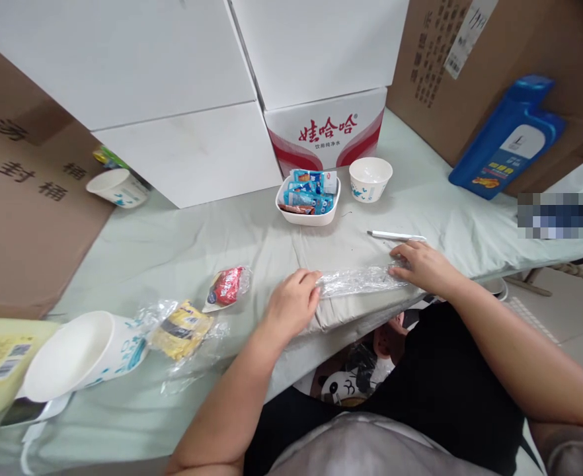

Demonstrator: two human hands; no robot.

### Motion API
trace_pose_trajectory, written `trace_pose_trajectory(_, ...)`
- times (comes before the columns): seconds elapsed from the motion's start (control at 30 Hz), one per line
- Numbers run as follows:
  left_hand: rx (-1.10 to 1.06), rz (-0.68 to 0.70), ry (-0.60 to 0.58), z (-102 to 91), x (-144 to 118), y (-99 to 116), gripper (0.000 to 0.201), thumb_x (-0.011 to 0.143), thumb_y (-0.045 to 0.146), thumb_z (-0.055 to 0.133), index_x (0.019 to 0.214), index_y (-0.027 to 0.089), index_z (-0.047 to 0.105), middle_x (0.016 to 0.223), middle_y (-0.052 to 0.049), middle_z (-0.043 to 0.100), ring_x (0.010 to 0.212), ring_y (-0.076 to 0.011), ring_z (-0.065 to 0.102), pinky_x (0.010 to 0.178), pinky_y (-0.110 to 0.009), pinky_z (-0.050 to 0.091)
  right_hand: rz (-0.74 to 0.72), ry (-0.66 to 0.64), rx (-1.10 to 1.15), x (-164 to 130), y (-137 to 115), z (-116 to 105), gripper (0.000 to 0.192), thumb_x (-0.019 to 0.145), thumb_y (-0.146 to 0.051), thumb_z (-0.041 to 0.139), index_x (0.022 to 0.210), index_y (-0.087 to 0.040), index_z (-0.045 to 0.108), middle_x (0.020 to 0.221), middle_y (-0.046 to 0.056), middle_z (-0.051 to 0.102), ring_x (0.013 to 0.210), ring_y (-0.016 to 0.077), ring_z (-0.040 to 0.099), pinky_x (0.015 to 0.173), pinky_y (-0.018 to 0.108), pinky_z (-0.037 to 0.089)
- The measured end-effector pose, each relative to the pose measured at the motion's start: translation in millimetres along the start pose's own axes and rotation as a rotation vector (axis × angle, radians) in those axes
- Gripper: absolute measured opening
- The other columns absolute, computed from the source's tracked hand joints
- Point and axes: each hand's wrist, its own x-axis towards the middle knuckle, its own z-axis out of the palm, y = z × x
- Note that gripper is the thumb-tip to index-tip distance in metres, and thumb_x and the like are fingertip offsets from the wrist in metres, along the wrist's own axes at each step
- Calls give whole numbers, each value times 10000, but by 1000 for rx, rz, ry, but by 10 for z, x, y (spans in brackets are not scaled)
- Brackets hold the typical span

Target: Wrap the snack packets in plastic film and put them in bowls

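1. A strip of clear plastic wrap (355,281) lies along the near edge of the table (172,251), stretched between both hands.
2. The left hand (291,305) pinches the wrap's left end with curled fingers.
3. The right hand (420,264) presses its fingers flat on the right end.
4. A pen (395,235) lies just behind the right hand.
5. Farther back stand a dish of sachets (307,198) and a paper bowl (370,178).

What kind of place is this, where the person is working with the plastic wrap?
Probably a storeroom or packing corner, not a kitchen: stacked white boxes and brown cartons crowd a cloth-covered table, with a bowl of snack packets and a blue jug.
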Motion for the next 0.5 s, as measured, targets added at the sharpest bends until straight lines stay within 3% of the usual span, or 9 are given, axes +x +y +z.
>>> trace_pose_trajectory(0.07, 99, -92, -60, 31, 3, -25, 275, 890, 205, 507, 1138, 202, 627, 1029, -83, 626, 912, -236, 612, 780, -356, 514, 47, -83, 30, 3, 1, -28, 232, 822, -342, 585, 984, -183, 632, 899, 80, 670, 859, 240, 616, 725, 326, 441)
trace_pose_trajectory(0.13, 222, -175, -32, 40, 10, -99, 278, 882, 205, 513, 1128, 187, 640, 1043, -116, 626, 954, -292, 589, 796, -423, 505, 37, -135, 77, 3, -15, -65, 117, 807, -292, 576, 844, -193, 628, 839, 62, 660, 790, 211, 604, 685, 301, 420)
trace_pose_trajectory(0.27, 215, -173, 174, 19, -9, -108, 276, 869, 164, 496, 1105, 147, 640, 1163, -167, 612, 1052, -340, 549, 859, -503, 481, 46, -106, 306, -25, -49, -127, 102, 796, -295, 581, 784, -194, 580, 753, 26, 630, 704, 173, 579, 655, 284, 412)
trace_pose_trajectory(0.37, -26, 19, 316, 67, -77, 164, 280, 906, 231, 490, 1146, 143, 603, 1103, -147, 625, 1018, -277, 575, 886, -436, 500, 10, -228, 680, -84, -94, -151, 207, 798, -359, 627, 880, -193, 534, 719, -13, 610, 610, 128, 555, 584, 251, 419)
trace_pose_trajectory(0.43, -172, 225, 246, 156, -139, 401, 428, 907, 350, 528, 1286, 152, 510, 1174, -141, 612, 1076, -267, 574, 927, -419, 501, -63, -400, 917, -135, -146, -157, 320, 810, -396, 649, 1017, -193, 513, 763, -19, 623, 580, 104, 553, 541, 225, 423)
trace_pose_trajectory(0.5, -204, 315, 127, 269, -195, 588, 651, 859, 473, 587, 1379, 123, 412, 1278, -172, 575, 1192, -320, 527, 999, -479, 461, -159, -582, 1054, -178, -208, -158, 419, 836, -416, 645, 1157, -191, 496, 819, -3, 650, 595, 97, 578, 530, 210, 442)
